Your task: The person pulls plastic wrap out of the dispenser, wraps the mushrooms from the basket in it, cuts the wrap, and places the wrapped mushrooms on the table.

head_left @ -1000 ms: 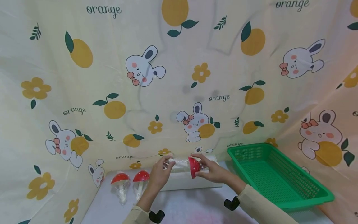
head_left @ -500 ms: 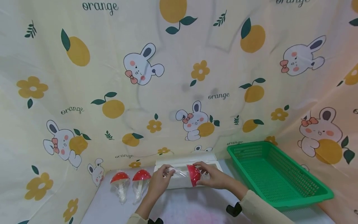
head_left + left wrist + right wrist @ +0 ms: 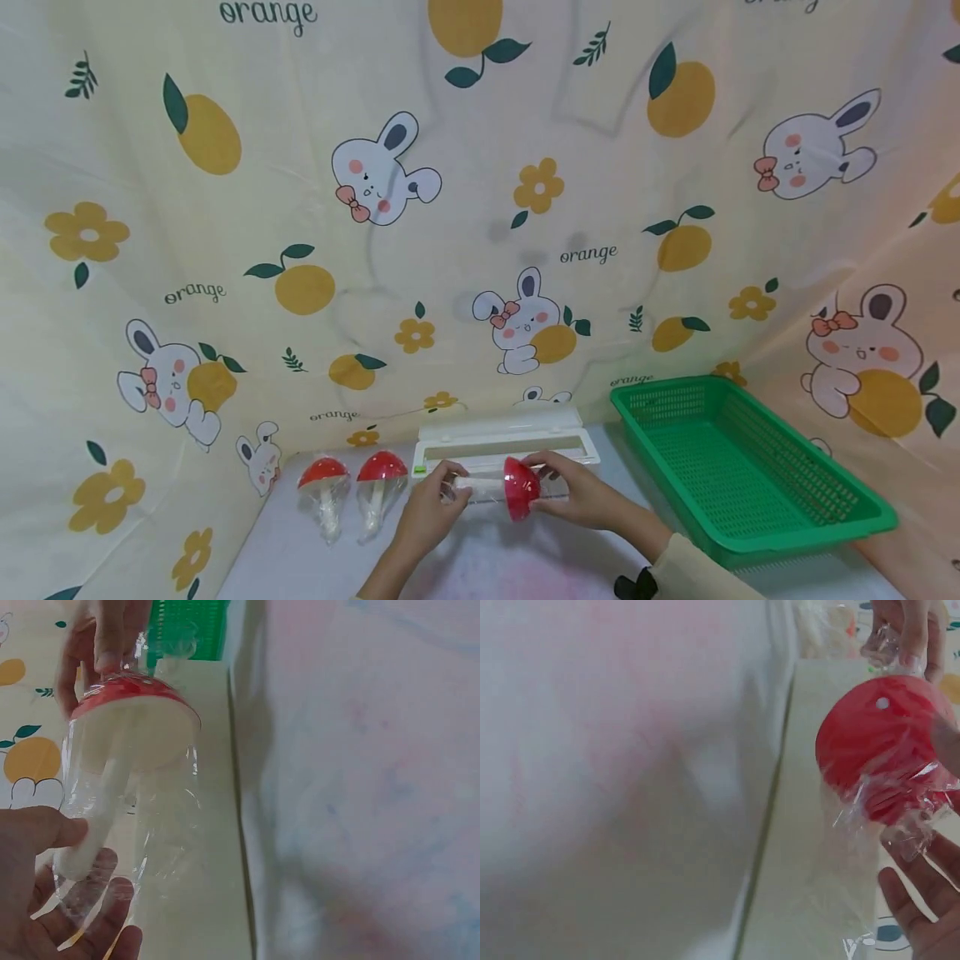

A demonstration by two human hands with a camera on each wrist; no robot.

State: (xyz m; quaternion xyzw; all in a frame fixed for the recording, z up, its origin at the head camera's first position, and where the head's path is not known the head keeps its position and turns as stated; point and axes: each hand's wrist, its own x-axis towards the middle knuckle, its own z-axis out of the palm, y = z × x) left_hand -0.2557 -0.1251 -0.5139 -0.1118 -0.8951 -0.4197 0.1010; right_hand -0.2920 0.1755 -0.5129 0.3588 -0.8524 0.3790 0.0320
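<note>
Both hands hold a red-capped toy mushroom point(image 3: 521, 489) in clear plastic wrapping, lying sideways in the air. My left hand point(image 3: 433, 510) grips the wrapped end of its pale stem point(image 3: 112, 787), thumb on one side and fingers on the other. At the cap end, my right hand point(image 3: 581, 492) holds the red cap with thumb and fingers, where the loose plastic point(image 3: 915, 832) bunches up. Just behind and beneath stands a long white box point(image 3: 588, 446) with its lid point(image 3: 495, 422) raised.
Two more wrapped toy mushrooms, one at far left point(image 3: 326, 496) and one beside it point(image 3: 378, 492), lie on the white-covered table point(image 3: 480, 575). At the right stands a green plastic basket point(image 3: 873, 521). A printed cloth point(image 3: 465, 275) hangs behind.
Both hands have lowered the mushroom and drawn it nearer, so the box's top opening now shows behind it. The red cap has turned slightly. The other mushrooms and the basket stay put.
</note>
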